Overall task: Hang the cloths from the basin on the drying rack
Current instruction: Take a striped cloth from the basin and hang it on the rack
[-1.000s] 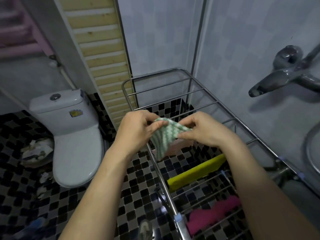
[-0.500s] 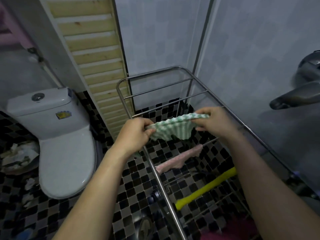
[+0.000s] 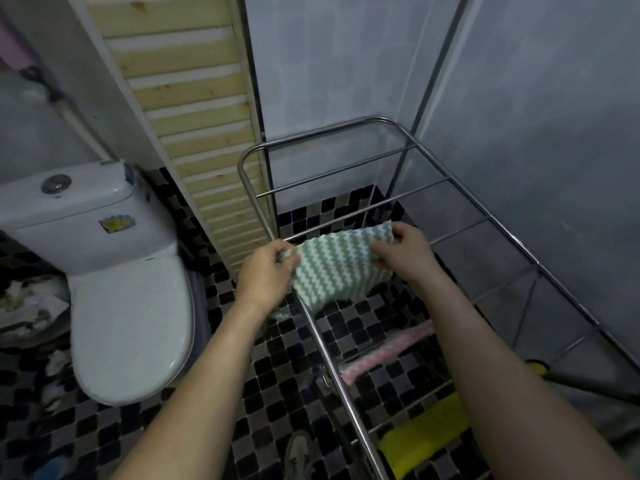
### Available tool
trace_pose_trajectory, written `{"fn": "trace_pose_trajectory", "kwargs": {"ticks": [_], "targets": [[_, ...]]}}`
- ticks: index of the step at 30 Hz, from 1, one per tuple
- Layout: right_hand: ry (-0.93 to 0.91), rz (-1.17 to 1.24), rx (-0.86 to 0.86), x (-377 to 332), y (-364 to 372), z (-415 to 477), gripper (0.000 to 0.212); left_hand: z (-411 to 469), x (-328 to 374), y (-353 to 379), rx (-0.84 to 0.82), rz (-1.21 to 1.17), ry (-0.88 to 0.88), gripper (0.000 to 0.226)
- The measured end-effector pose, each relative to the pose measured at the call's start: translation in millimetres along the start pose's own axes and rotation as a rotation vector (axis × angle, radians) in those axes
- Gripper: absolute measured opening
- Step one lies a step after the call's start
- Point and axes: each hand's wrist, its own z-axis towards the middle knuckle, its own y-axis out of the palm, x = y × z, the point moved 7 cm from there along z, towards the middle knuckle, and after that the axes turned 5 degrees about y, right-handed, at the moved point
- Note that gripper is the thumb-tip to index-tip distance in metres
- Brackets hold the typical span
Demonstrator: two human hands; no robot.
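A green-and-white zigzag cloth (image 3: 337, 268) is stretched between my hands over a rail of the steel drying rack (image 3: 450, 178). My left hand (image 3: 265, 273) pinches its left edge beside the rack's left side bar. Its right top corner is pinched by my right hand (image 3: 403, 251). The cloth's lower part drapes down in front of the rail. A pink cloth (image 3: 388, 349) hangs on a nearer rail, and a yellow cloth (image 3: 424, 433) on one nearer still. The basin is out of view.
A white toilet (image 3: 114, 271) stands at the left, with litter on the floor beside it. A slatted wooden panel (image 3: 194, 109) leans by the wall behind the rack. Several far rails are bare. A shoe (image 3: 298, 452) shows on the black-and-grey tiled floor.
Both hands have spread the bunched green cloth out flat and carried it forward and down onto a rack rail. The camera has tilted so the tap left the view.
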Motion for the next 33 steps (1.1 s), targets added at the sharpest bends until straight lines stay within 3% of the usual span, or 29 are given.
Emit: {"fn": "trace_pose_trajectory", "kwargs": {"ticks": [3,5,7,9,12,14,18,24,33], "targets": [[-0.013,-0.134,0.004,1.8,11.9,10.8,0.050,1.5,-4.9,2.8,0.044,0.119,0.013,0.024],[-0.043,-0.234,0.014,2.9,16.6,15.0,0.062,-5.4,1.0,11.3,-0.059,0.138,0.056,0.026],[-0.085,-0.310,0.088,4.3,12.2,16.2,0.058,-16.7,5.2,27.3,-0.220,0.204,0.104,0.028],[-0.038,-0.214,0.181,14.2,-1.4,15.9,0.040,-24.3,4.4,37.8,-0.292,0.307,0.145,0.030],[0.152,0.073,0.290,46.8,-20.9,10.7,0.017,-24.7,0.4,39.2,-0.276,0.345,0.148,0.022],[0.224,0.116,0.266,63.0,-21.0,8.2,0.008,-24.9,1.3,37.5,-0.262,0.369,0.161,0.020],[0.217,0.121,0.176,69.1,-7.4,9.5,0.017,-23.8,6.4,36.4,-0.230,0.392,0.217,0.021],[0.099,-0.154,0.280,54.5,-13.7,13.7,0.007,-23.3,3.1,38.0,-0.206,0.426,0.270,0.024],[0.021,-0.407,0.306,43.2,-11.1,10.0,0.022,-27.0,6.5,31.8,-0.224,0.340,0.230,0.023]]}}
